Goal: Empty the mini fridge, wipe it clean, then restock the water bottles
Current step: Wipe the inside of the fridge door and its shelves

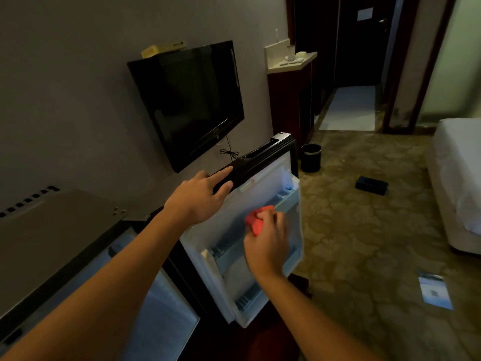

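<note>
Wiping looks midway: the left grip lies flat-fingered on the top edge of the open fridge door, the right grip below it clutches a red cloth against empty door shelves, no bottles visible.

No words or numbers can be read. The sign on the far door and the paper on the floor are too blurry.
</note>
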Available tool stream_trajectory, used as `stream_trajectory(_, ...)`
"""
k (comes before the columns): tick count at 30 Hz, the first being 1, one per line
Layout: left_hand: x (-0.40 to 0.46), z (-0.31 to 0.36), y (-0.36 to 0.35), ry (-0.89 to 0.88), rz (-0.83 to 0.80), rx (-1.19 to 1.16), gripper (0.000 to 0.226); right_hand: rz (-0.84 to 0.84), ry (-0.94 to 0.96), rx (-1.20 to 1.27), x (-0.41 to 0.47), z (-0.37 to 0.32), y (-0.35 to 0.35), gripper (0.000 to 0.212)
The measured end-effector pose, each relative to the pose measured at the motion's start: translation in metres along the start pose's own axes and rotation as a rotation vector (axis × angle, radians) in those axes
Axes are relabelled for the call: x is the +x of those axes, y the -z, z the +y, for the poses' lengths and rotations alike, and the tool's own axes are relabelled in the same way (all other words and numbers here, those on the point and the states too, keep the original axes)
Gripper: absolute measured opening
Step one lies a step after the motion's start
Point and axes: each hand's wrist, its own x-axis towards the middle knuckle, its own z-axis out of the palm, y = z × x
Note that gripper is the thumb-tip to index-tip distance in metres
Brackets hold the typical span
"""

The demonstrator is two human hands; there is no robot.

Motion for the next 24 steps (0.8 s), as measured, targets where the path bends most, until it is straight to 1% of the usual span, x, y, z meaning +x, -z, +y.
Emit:
stream_trajectory(3,-0.001,0.0,0.0,-0.012,0.008,0.001,0.053,0.014,0.081,-0.019,-0.01,0.0,-0.004,0.034)
stream_trajectory(9,-0.001,-0.002,0.0,0.0,0.015,-0.01,0.053,-0.01,0.056,0.03,0.001,0.009,-0.004,0.031)
stream_trajectory(11,-0.001,-0.001,0.0,-0.004,0.018,-0.016,0.052,0.015,0.046,0.032,0.01,0.012,-0.002,0.029)
stream_trajectory(15,-0.003,0.0,0.002,-0.02,0.017,-0.021,0.052,0.091,0.071,-0.044,0.04,0.024,0.004,0.023)
stream_trajectory(18,-0.003,-0.002,0.003,-0.031,0.008,-0.031,0.053,0.11,0.033,-0.058,0.069,0.035,0.008,0.019)
stream_trajectory(20,-0.003,-0.001,0.003,-0.034,0.006,-0.034,0.053,0.092,-0.014,-0.049,0.084,0.041,0.01,0.019)
stream_trajectory(24,-0.001,-0.002,0.004,-0.028,0.018,-0.031,0.052,0.093,-0.045,-0.014,0.09,0.044,0.007,0.021)
